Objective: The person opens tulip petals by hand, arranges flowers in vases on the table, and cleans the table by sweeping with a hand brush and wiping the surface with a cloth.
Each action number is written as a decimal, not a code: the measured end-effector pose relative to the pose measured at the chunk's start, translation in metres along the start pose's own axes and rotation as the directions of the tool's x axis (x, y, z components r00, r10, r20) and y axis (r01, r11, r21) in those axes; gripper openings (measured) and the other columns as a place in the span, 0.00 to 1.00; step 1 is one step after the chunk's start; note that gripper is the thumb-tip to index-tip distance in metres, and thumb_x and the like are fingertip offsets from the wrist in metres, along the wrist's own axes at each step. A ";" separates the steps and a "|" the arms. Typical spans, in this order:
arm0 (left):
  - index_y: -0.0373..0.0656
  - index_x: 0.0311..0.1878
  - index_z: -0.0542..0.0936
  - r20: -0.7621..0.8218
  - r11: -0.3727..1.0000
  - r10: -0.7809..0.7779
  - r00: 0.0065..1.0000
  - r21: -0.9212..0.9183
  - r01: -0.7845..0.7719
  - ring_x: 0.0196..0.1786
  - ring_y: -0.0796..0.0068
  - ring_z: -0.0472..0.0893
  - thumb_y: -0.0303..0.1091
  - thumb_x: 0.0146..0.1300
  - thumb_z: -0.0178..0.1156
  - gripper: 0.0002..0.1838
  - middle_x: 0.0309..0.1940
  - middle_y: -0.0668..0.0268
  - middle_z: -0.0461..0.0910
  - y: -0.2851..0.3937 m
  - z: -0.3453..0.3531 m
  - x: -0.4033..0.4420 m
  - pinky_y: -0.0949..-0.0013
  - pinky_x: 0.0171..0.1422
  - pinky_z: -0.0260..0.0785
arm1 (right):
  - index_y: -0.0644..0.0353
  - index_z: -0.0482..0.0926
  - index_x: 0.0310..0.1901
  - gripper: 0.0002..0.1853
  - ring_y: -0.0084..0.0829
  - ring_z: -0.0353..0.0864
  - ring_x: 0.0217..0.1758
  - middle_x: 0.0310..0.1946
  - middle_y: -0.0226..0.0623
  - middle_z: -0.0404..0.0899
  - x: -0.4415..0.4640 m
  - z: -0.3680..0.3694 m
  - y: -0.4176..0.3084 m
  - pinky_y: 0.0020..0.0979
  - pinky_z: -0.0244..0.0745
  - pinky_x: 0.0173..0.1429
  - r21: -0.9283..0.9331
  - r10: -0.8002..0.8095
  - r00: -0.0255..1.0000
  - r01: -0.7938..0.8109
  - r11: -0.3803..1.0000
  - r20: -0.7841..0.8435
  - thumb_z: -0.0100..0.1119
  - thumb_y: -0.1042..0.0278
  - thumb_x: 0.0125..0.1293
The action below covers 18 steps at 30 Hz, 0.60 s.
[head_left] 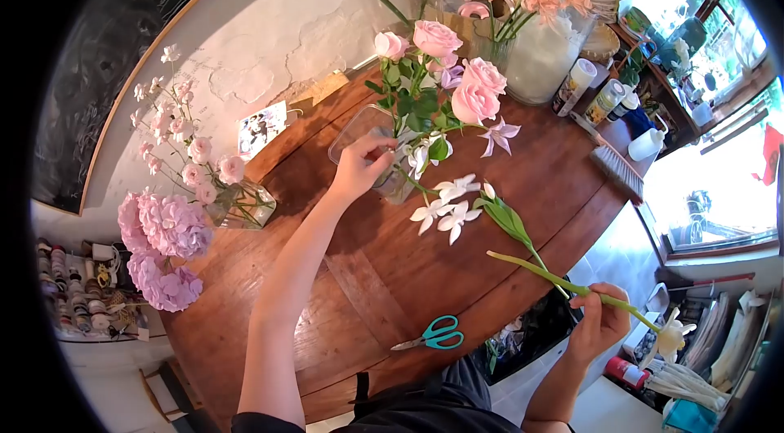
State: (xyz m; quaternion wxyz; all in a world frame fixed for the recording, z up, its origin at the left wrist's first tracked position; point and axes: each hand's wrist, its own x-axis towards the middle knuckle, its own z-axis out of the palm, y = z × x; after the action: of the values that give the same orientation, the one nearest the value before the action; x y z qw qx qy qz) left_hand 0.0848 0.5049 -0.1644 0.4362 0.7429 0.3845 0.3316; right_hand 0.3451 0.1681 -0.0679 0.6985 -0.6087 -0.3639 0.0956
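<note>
My right hand (600,323) grips a long green flower stem (535,270), its cut end pointing left and its pale cream flower (671,339) hanging on the right. My left hand (363,163) is closed at the near-left side of an arrangement of pink roses (475,91), green leaves and white blooms; whatever its fingers pinch is hidden. The arrangement stands in a clear vase (394,186), partly hidden by that hand. White flowers (445,208) spill low in front of it. A green stem with buds (508,220) lies on the table, its lower end passing behind the held stem.
Teal-handled scissors (442,333) lie near the front edge of the wooden table (359,286). To the left are a glass vase of small pink flowers (257,206) and mauve hydrangeas (175,225). A brush (618,173), bottles (604,102) and a large white-filled vase (541,65) stand at the back right.
</note>
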 end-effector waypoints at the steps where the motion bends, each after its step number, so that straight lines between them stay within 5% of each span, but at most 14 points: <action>1: 0.41 0.47 0.83 0.043 0.997 0.047 0.998 0.053 -0.049 0.32 0.81 0.76 0.26 0.55 0.65 0.14 0.32 0.68 0.77 0.005 -0.002 0.005 0.76 0.37 0.69 | 0.73 0.76 0.42 0.07 0.25 0.80 0.27 0.29 0.41 0.78 0.000 0.000 0.000 0.19 0.75 0.34 0.005 -0.001 1.000 0.001 1.000 0.004 0.58 0.81 0.63; 9: 0.43 0.42 0.84 0.307 0.922 -0.181 0.934 0.382 0.053 0.28 0.81 0.72 0.28 0.47 0.70 0.16 0.31 0.71 0.78 0.032 -0.011 0.028 0.74 0.35 0.67 | 0.73 0.75 0.42 0.06 0.24 0.79 0.27 0.29 0.41 0.78 0.000 -0.001 -0.001 0.19 0.75 0.35 0.037 -0.014 1.000 0.014 0.999 0.012 0.57 0.83 0.63; 12: 0.43 0.43 0.84 0.341 0.970 0.124 0.932 0.157 -0.186 0.31 0.78 0.74 0.25 0.47 0.69 0.16 0.35 0.70 0.81 0.026 -0.018 0.028 0.73 0.38 0.68 | 0.73 0.75 0.42 0.06 0.24 0.79 0.27 0.29 0.41 0.78 -0.002 -0.002 0.001 0.19 0.75 0.35 0.022 0.006 1.000 -0.006 1.000 -0.011 0.57 0.83 0.63; 15: 0.43 0.43 0.84 0.383 0.953 0.222 0.897 0.107 -0.282 0.36 0.75 0.78 0.23 0.47 0.68 0.16 0.38 0.68 0.83 0.019 -0.019 0.027 0.72 0.42 0.69 | 0.73 0.75 0.42 0.06 0.24 0.79 0.28 0.30 0.41 0.78 -0.002 0.000 0.000 0.19 0.76 0.36 0.021 0.024 1.000 -0.024 0.999 -0.015 0.57 0.83 0.63; 18: 0.43 0.43 0.84 0.440 0.974 0.082 0.894 0.155 -0.166 0.42 0.73 0.80 0.23 0.48 0.67 0.16 0.39 0.66 0.83 0.027 -0.025 0.022 0.71 0.48 0.70 | 0.73 0.75 0.42 0.07 0.24 0.79 0.28 0.30 0.42 0.78 -0.002 0.003 0.000 0.19 0.76 0.36 0.037 0.026 1.000 -0.027 0.999 0.012 0.57 0.83 0.63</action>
State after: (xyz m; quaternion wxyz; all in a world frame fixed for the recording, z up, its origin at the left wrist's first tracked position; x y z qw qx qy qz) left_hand 0.0824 0.5253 -0.1265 0.4158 0.8587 0.2600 0.1485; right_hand 0.3422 0.1694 -0.0687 0.7061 -0.5999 -0.3581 0.1152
